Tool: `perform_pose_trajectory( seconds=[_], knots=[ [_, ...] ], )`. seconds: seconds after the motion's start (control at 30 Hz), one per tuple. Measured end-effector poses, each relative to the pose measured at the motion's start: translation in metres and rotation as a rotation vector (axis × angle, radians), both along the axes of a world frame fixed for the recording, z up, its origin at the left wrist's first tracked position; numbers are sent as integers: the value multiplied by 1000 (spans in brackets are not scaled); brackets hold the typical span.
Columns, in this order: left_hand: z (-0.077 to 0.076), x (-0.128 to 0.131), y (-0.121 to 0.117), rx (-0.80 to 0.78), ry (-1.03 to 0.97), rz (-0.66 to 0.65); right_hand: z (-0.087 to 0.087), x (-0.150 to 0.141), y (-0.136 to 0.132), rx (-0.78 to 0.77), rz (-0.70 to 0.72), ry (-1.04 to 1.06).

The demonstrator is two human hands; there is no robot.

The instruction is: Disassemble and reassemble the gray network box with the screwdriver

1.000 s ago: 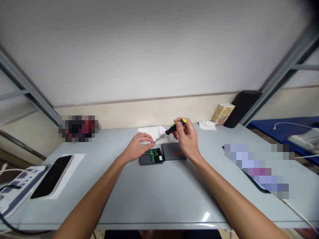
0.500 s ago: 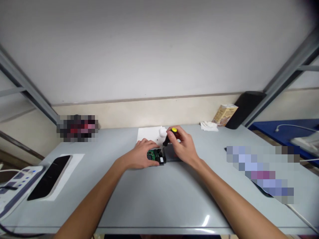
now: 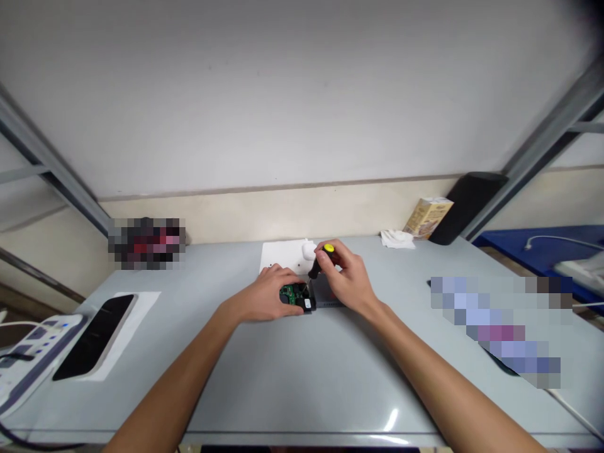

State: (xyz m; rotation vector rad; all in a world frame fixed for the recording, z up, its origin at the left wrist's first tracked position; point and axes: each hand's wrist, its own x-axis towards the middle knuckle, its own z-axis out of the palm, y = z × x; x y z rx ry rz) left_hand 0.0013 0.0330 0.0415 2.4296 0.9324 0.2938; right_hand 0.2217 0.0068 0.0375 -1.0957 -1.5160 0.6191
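Observation:
My left hand [image 3: 268, 294] is closed around the left side of a small device with an exposed green circuit board [image 3: 293, 294], thumb along its near edge and fingers at its far edge. In my right hand [image 3: 348, 277] is a screwdriver [image 3: 317, 264] with a black handle and a yellow end cap. It is tilted, its thin shaft pointing down to the right part of the board; whether the tip sits in a screw is too small to tell. A dark grey flat case [image 3: 326, 297] lies just right of the board, partly under my right hand.
Behind my hands lies a white sheet [image 3: 278, 253] with small dark bits and a white rounded item [image 3: 309, 251]. A phone [image 3: 97, 336] and power strip [image 3: 40, 358] are at left. Crumpled tissue [image 3: 397, 239], a carton [image 3: 429, 218] and a black speaker-like object [image 3: 469, 207] stand back right.
Hardly anything differs. Both hands keep their hold on the board and the screwdriver, and the view has shifted very slightly.

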Motion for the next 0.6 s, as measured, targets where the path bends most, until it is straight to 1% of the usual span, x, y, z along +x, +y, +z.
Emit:
perform_pose_trajectory(
  seconds=[0.07,0.13,0.3,0.4,0.5,0.6],
  knots=[
    [-1,0,1,4,-7,-1,1,0,0,-7,11,4],
    [-2,-1,1,14,-18,-3,5,1,0,-13,54,-2],
    [-4,-1,1,17,-54,-19,21,5,-4,-31,307,61],
    [-2,-1,-1,10,-54,-18,28,7,-7,-80,447,126],
    [1,1,-4,34,-57,-19,28,3,-8,-141,567,226],
    [2,5,-8,78,-64,-29,21,-4,-8,-206,661,362]
  ],
)
